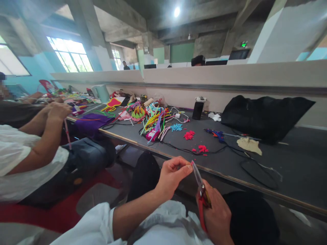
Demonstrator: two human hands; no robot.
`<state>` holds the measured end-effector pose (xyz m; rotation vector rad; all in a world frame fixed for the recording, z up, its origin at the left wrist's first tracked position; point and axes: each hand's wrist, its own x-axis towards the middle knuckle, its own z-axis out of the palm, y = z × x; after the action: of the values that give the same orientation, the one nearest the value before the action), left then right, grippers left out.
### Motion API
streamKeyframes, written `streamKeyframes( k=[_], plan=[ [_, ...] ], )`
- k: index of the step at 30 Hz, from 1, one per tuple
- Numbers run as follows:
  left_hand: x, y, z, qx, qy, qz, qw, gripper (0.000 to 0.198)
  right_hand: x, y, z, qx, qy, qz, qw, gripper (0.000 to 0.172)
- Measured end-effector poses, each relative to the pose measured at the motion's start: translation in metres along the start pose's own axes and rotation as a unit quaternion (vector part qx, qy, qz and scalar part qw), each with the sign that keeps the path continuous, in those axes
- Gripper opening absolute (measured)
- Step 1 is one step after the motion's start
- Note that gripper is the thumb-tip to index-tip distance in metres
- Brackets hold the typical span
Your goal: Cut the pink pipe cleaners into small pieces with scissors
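My right hand [217,214] is closed round red-handled scissors [200,189], blades pointing up and left, in front of my lap below the table edge. My left hand [172,175] pinches its fingertips together right at the blade tips; whatever it holds is too small to make out. On the dark table [293,170] just beyond lie small red cut pieces [203,148] and another red cluster [189,135].
A pile of coloured pipe cleaners [154,119] sits mid-table, with a blue glue gun [216,133], black cables, a black bag [265,115] and a beige scrap [249,145]. A co-worker's hands [57,110] work at the left. A partition wall runs behind the table.
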<state>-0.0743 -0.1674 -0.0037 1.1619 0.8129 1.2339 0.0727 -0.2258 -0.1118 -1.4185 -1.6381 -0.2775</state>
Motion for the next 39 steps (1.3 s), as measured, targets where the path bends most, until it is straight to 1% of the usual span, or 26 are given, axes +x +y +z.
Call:
streamKeyframes(
  k=[2,6,8,12,16,18,23,27,29,31,33,34,35,37,39],
  plan=[
    [-0.001,0.002,0.000,0.037,-0.006,0.017,0.999,0.022,0.001,0.001,-0.003,0.002,-0.002,-0.007,1.000,0.033],
    [-0.003,0.008,0.002,0.116,-0.015,0.075,0.990,0.016,-0.001,0.003,-0.006,0.004,-0.007,-0.015,1.000,0.035],
    [-0.007,0.011,0.003,0.134,-0.013,0.086,0.987,0.015,-0.002,0.003,-0.008,-0.005,-0.002,-0.015,1.000,0.035],
    [-0.017,0.017,0.010,0.113,0.002,0.061,0.992,0.013,-0.004,-0.001,-0.018,-0.018,0.000,-0.014,1.000,0.036],
    [-0.022,0.019,0.016,0.087,0.014,0.049,0.995,0.013,-0.004,-0.002,-0.026,-0.012,-0.016,-0.002,1.000,0.037],
    [-0.023,0.018,0.018,0.087,0.014,0.045,0.995,0.014,-0.005,-0.001,-0.028,-0.006,-0.021,0.000,1.000,0.037],
    [-0.021,0.017,0.020,0.080,0.020,0.034,0.996,0.014,-0.005,0.001,-0.027,-0.006,-0.007,-0.006,1.000,0.035],
    [-0.020,0.019,0.023,0.061,0.023,0.020,0.998,0.015,-0.003,-0.002,-0.026,0.003,-0.018,0.009,1.000,0.034],
    [-0.020,0.019,0.023,0.063,0.018,0.021,0.998,0.015,-0.002,-0.005,-0.027,-0.001,-0.003,0.022,1.000,0.035],
    [-0.021,0.018,0.023,0.103,0.016,0.045,0.994,0.015,0.000,-0.009,-0.029,0.004,0.015,0.054,0.998,0.037],
    [-0.020,0.015,0.022,0.186,0.023,0.102,0.977,0.014,0.004,-0.011,-0.032,0.027,0.025,0.096,0.995,0.039],
    [-0.018,0.012,0.021,0.234,0.028,0.144,0.961,0.013,0.007,-0.012,-0.035,0.045,0.023,0.115,0.992,0.040],
    [-0.017,0.009,0.021,0.283,0.029,0.194,0.939,0.013,0.011,-0.012,-0.038,0.064,0.021,0.131,0.989,0.040],
    [-0.014,0.002,0.022,0.372,0.022,0.301,0.878,0.011,0.020,-0.012,-0.044,0.106,-0.004,0.166,0.980,0.041],
    [-0.011,-0.006,0.022,0.443,-0.002,0.387,0.809,0.010,0.030,-0.011,-0.048,0.141,-0.024,0.197,0.970,0.044]
  ],
)
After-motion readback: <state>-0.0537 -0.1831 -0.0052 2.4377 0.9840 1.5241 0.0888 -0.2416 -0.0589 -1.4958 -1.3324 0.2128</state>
